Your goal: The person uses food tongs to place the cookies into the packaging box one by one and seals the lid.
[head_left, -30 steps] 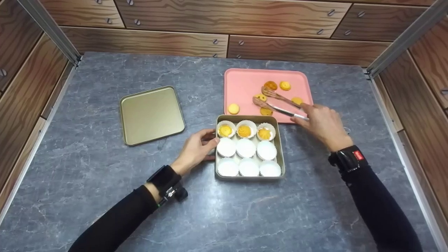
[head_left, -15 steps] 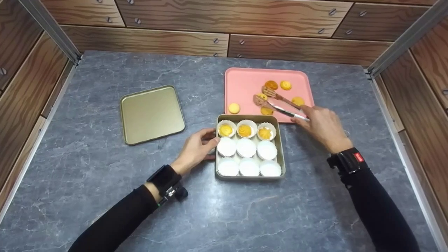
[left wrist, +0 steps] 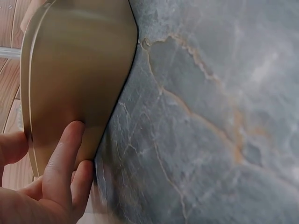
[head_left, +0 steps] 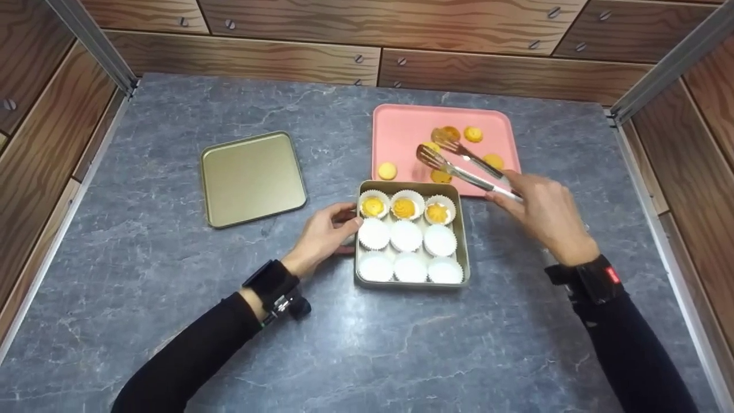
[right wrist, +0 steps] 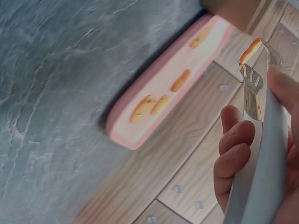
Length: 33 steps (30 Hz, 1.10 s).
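Note:
My right hand (head_left: 547,215) grips metal tongs (head_left: 476,176) by their pale handles, above the pink tray (head_left: 395,129). Between the tong heads sits a golden cookie (right wrist: 249,52), plain in the right wrist view. My left hand (head_left: 322,235) touches the left side of a square gold tin (head_left: 463,258), thumb at the rim and fingers against the outer wall (left wrist: 88,51). White paper cups (head_left: 406,236) fill the tin in rows. Each cup of the far row bears a cookie (head_left: 403,208); the other cups show bare white insides.
Several cookies lie on the tray, among them a pale round one (head_left: 387,170) at its near left corner. The tin stands close against the tray's near edge. A flat gold lid (head_left: 255,179) lies at the left on the grey marbled table (head_left: 321,355).
The tongs have risen a little off the tray and shifted right with my right hand. My left hand stays at the tin. The whole head view has tilted slightly.

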Tool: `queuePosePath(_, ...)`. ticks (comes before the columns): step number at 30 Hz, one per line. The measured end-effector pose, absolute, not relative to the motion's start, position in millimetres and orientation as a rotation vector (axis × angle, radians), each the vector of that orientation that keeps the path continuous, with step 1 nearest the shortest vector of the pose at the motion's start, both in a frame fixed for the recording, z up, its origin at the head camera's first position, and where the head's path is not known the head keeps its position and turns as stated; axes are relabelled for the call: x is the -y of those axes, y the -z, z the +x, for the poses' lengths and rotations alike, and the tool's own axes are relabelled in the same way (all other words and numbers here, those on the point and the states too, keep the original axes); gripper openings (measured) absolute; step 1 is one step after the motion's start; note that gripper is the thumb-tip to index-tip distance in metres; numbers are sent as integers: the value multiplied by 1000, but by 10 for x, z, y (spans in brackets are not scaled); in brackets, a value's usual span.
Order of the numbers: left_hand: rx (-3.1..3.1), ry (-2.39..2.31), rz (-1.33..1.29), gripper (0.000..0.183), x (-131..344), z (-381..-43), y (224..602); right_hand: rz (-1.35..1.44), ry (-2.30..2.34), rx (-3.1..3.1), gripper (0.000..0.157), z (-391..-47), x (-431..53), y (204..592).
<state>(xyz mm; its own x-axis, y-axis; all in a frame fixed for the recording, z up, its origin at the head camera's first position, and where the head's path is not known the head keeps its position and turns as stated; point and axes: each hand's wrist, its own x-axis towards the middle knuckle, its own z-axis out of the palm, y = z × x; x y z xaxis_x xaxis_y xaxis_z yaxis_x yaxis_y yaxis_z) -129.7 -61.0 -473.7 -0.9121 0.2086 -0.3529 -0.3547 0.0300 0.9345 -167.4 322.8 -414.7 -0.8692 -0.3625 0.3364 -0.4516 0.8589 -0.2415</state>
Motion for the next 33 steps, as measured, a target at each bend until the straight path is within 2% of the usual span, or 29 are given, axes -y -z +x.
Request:
queuePosePath(3,-1878,-1974,-165,55,615,-1296,4728,660,-458,2723,41,-1589,-3185,4111)
queuePosePath(11,-1927,-1943,-188,51,593,-1347,4713,770,-462,2695,37,-1346,-3145,4082)
queuePosePath(20,-1907,-1953,-191,54,652,-1449,4698,872,-525,2705,55,-1182,-3028,4115)
queuePosePath(33,-1849,-1971,-142,55,655,-1480,4697,1050,-420,2691,56,-1075,-2832,4162)
